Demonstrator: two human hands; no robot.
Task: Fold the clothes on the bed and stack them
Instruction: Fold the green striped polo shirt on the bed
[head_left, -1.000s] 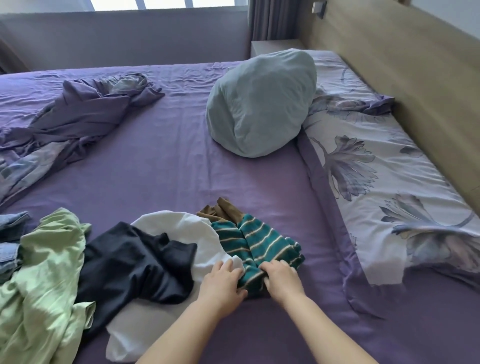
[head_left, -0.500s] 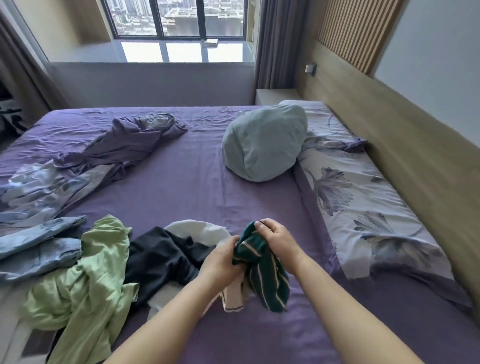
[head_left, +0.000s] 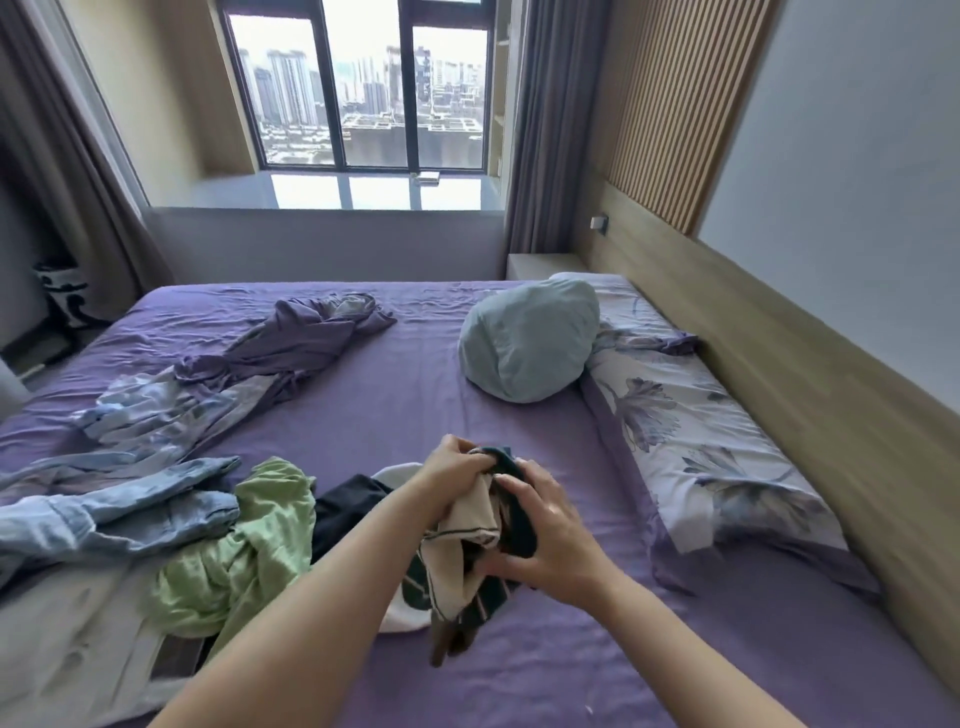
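Purple bed (head_left: 395, 415): striped top (head_left: 467, 561) hangs lengthwise downward above it, left hand (head_left: 452, 467) gripping its upper end, right hand (head_left: 540, 540) clutching mid-section.

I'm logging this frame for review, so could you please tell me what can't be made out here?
- Striped garment: bunched in the left hand and right hand; its type is unclear.
- White garment: mostly hidden behind the forearm and the striped garment.
- Black garment: partly under the green shirt.
- Denim garment: cut by the left edge.
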